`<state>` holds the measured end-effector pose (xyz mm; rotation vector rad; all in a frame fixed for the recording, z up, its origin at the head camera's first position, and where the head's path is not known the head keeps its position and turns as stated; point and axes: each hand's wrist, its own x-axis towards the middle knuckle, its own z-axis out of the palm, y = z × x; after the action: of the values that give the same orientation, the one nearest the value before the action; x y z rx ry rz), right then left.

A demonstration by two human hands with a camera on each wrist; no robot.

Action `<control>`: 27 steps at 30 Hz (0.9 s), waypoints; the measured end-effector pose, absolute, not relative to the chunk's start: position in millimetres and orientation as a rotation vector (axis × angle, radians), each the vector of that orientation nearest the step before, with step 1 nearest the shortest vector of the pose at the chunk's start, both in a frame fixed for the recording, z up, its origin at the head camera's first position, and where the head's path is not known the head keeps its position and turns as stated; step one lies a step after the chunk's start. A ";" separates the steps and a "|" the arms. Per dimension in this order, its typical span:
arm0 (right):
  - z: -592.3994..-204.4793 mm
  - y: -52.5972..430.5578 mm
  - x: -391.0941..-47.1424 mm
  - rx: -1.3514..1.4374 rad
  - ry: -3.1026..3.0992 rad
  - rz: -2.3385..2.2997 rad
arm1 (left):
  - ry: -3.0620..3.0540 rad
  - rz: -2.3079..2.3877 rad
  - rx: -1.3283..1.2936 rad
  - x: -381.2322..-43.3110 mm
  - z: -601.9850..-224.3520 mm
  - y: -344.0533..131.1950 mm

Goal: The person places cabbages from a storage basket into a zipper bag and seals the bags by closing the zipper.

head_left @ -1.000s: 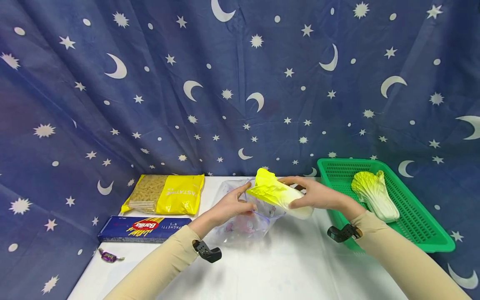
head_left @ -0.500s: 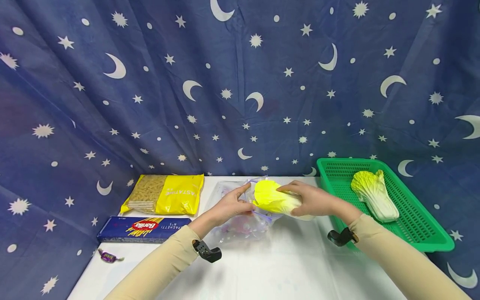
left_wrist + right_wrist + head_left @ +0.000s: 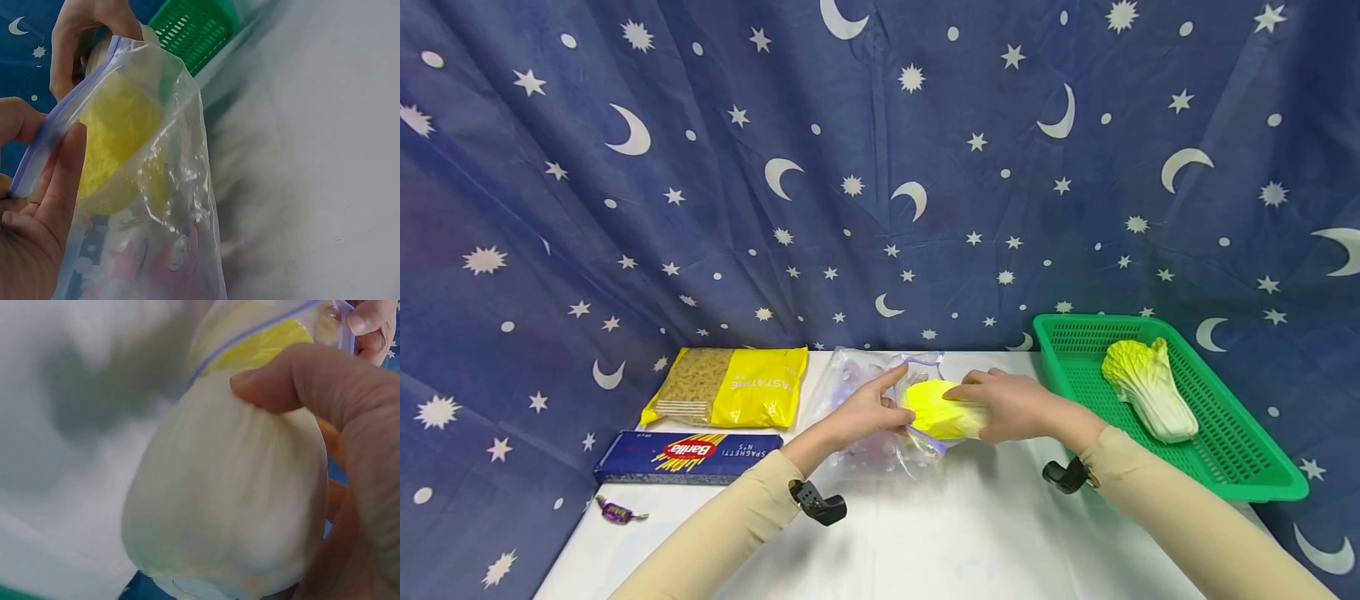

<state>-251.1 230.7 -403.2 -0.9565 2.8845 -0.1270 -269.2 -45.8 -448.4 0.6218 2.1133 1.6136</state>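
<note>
Blue moon-and-star cloth [image 3: 715, 208] hangs behind a white bench [image 3: 962, 533].
The right hand [image 3: 1015, 404] has its grip around a cabbage [image 3: 219, 487], with the yellow leafy end inside the mouth of a clear bag [image 3: 872, 454] and the white end sticking out. The left hand [image 3: 867, 412] pinches the bag's purple edge [image 3: 80, 91] in its grip. A second cabbage [image 3: 1153, 396] lies in a green basket [image 3: 1232, 450].

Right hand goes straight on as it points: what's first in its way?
Probably the mouth of the plastic bag, around the leafy end of the cabbage the right hand grips; depth unclear.
</note>
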 end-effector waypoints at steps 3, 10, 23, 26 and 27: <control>-400.7 227.2 -254.5 -0.930 2.851 -0.098 | 2.141 1.592 0.650 -267.6 -448.3 -45.0; -395.8 219.5 -260.2 -0.840 2.780 -0.010 | 2.220 1.560 0.753 -264.0 -444.6 -44.1; -393.6 210.4 -267.8 -0.662 2.746 -0.150 | 2.219 1.554 0.769 -263.8 -448.1 -41.7; -395.5 211.6 -271.1 -0.545 2.730 -0.293 | 2.196 1.572 0.788 -262.4 -448.3 -40.0; -396.8 212.6 -272.5 -0.511 2.722 -0.353 | 2.182 1.581 0.790 -261.9 -448.3 -39.4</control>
<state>-272.5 212.6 -396.8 -0.5111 2.7221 -0.3531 -261.9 -39.4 -448.3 0.7898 2.1818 1.5812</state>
